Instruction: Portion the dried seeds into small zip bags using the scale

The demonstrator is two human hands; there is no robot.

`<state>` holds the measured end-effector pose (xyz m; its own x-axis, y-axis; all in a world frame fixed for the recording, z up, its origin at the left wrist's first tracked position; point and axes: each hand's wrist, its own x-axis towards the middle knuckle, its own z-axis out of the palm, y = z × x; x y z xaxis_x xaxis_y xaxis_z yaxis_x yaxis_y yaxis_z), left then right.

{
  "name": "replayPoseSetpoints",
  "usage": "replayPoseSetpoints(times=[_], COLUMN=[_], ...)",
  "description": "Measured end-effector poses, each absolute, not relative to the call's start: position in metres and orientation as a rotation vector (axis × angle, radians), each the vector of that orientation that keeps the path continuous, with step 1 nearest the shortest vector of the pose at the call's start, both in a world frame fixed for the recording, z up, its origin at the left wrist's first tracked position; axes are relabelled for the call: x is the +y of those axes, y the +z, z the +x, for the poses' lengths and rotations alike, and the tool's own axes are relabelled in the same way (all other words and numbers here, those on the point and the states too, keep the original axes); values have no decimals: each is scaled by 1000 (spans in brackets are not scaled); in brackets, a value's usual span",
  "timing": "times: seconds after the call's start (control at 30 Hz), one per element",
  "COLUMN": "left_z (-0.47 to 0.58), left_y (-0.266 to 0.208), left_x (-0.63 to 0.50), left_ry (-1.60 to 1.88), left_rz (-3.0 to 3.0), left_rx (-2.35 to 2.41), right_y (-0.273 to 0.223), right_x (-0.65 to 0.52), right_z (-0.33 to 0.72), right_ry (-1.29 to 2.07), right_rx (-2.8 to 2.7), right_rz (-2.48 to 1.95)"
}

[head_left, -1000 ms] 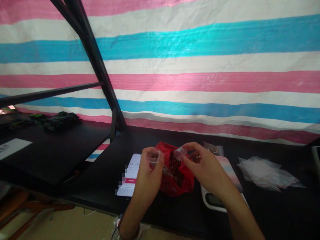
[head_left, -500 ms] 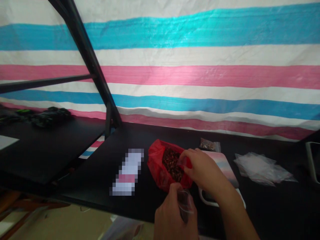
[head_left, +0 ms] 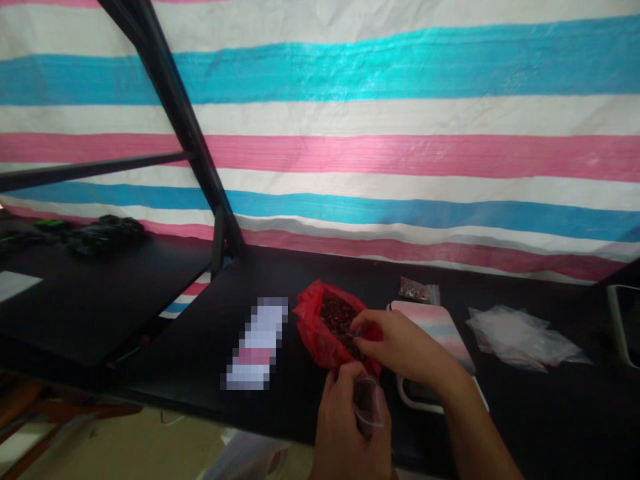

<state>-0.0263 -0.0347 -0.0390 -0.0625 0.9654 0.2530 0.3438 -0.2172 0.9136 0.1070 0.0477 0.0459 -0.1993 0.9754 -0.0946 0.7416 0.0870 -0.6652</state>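
A red plastic bag (head_left: 314, 327), open at the top, sits on the black table and holds many small reddish-brown dried pieces (head_left: 336, 315). Over its right side is my right hand (head_left: 377, 337), fingers pinched on a small see-through piece, perhaps a scoop, whose shape is blurred. Just in front of the red bag, my left hand (head_left: 350, 420) is closed around a small clear plastic bag (head_left: 369, 402) with its mouth held apart. Partly behind my right forearm lies a white scale-like device (head_left: 417, 393) with a pastel striped cover or case (head_left: 440, 327).
A filled zip bag (head_left: 417, 290) lies behind the striped cover. Flat clear bags (head_left: 525, 337) are piled to the right, near a phone-like edge (head_left: 623, 327). A blurred-out rectangle (head_left: 257, 343) lies left. A black frame post (head_left: 195, 147) rises before the striped sheet.
My right hand has shifted slightly down and left, with the see-through piece now lower against the dried pieces. My left hand stays almost in place on the clear bag.
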Motion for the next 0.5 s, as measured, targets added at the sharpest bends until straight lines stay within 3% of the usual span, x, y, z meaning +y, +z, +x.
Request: replayPoseSetpoints(times=[0.5], left_z=[-44], left_y=[-25], left_x=[-21], left_ry=[1191], left_rz=[1856], left_rx=[1405], right_y=[37], right_x=[57], right_z=[94], right_ry=[1087], right_rx=[-1909], right_rz=[-1494])
